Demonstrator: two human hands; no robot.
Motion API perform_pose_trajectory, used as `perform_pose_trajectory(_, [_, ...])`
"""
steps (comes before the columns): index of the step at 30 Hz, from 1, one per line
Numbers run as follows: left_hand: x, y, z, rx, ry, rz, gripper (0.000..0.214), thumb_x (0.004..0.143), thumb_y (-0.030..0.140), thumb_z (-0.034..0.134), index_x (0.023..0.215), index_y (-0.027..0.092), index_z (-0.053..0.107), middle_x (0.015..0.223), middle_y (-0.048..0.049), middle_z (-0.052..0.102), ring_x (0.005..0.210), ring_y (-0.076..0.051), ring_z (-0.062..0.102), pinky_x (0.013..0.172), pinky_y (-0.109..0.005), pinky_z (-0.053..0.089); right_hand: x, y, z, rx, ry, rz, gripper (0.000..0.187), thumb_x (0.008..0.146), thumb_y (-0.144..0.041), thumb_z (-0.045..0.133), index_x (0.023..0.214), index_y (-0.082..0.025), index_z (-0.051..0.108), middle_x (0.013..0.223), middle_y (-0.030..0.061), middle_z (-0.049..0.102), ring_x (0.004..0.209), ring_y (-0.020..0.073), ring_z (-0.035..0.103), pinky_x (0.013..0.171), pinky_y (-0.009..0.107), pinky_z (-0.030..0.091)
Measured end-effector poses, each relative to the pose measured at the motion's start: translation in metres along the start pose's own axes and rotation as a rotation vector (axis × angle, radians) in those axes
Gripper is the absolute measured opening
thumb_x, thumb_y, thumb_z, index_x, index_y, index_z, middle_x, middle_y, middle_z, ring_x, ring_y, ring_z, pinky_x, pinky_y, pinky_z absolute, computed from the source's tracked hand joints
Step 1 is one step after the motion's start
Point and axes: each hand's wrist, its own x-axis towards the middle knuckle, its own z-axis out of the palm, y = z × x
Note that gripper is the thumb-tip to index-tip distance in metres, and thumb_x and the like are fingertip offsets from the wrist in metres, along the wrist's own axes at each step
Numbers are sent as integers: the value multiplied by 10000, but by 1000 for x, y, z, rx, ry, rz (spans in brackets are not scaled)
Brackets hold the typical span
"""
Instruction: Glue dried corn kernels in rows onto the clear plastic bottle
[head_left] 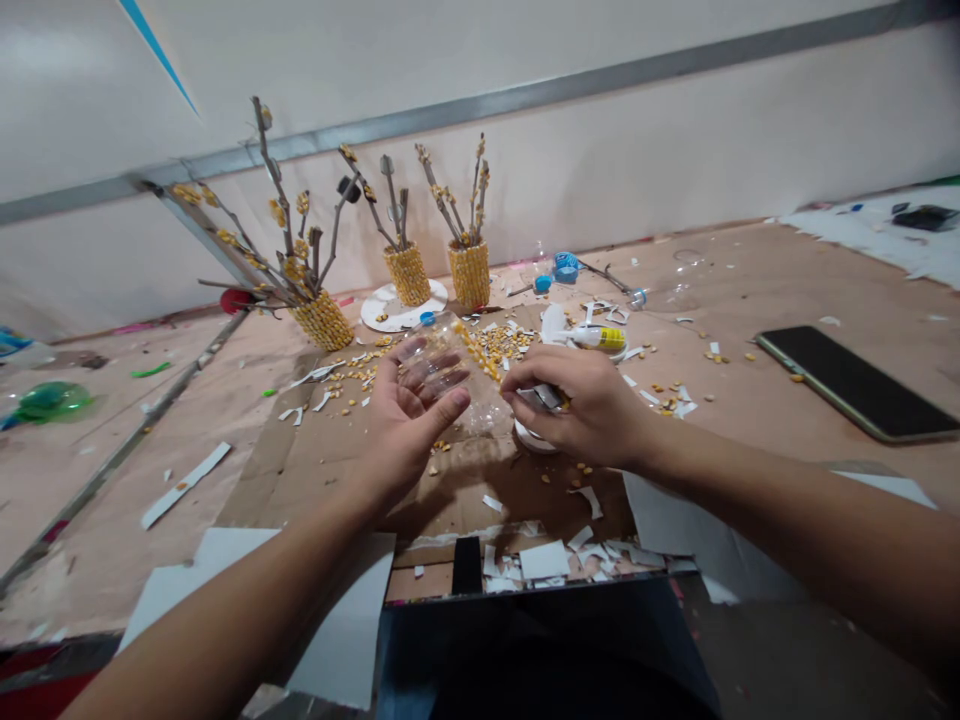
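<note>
My left hand (416, 410) is wrapped around a clear plastic bottle (486, 408) with a blue cap, tilted above the cardboard. A line of yellow corn kernels (480, 358) runs along the bottle's side. My right hand (577, 400) is closed at the near end of that line, thumb and fingertips pinched together. Something pale shows under its curled fingers, too hidden to name. Just behind the right hand a small glue bottle (600, 337) with a yellow label lies on its side. Loose corn kernels (510, 343) are scattered behind the bottle.
Three kernel-covered pots stand at the back holding twigs: left (324, 322), middle (407, 275) on a white disc, right (470, 275). A phone (855, 380) lies at right. Paper scraps (545, 560) litter the front edge. A green bottle piece (56, 400) is far left.
</note>
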Motion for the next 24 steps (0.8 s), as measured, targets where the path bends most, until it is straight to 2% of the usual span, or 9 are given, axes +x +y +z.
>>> perform_pose_trajectory(8, [0,-2,-1,-4,-17,-27,725,771,351,990,1337,291,540,1293,-105,760,1142,-264,781,1055,-467,623,-1,2,-2,-6,-46,-37,124,932,-150,670,1033,-192,730,957,69,754,834,190,700,751,316,553])
perform_pose_trajectory(19, [-4,2,3,-10,-38,-44,698,776,322,985,1310,297,536,1299,-100,756,1171,-278,771,1089,-510,608,-2,1,0,-26,0,-15,108,933,-174,678,1024,-196,733,921,57,740,832,193,690,764,329,546])
perform_pose_trajectory(24, [-1,1,1,-1,-50,-22,716,769,334,988,1321,293,534,1288,-99,762,1157,-265,776,1051,-457,624,-1,0,1,-8,66,-35,110,905,-139,695,994,-200,718,890,42,741,796,180,688,733,316,537])
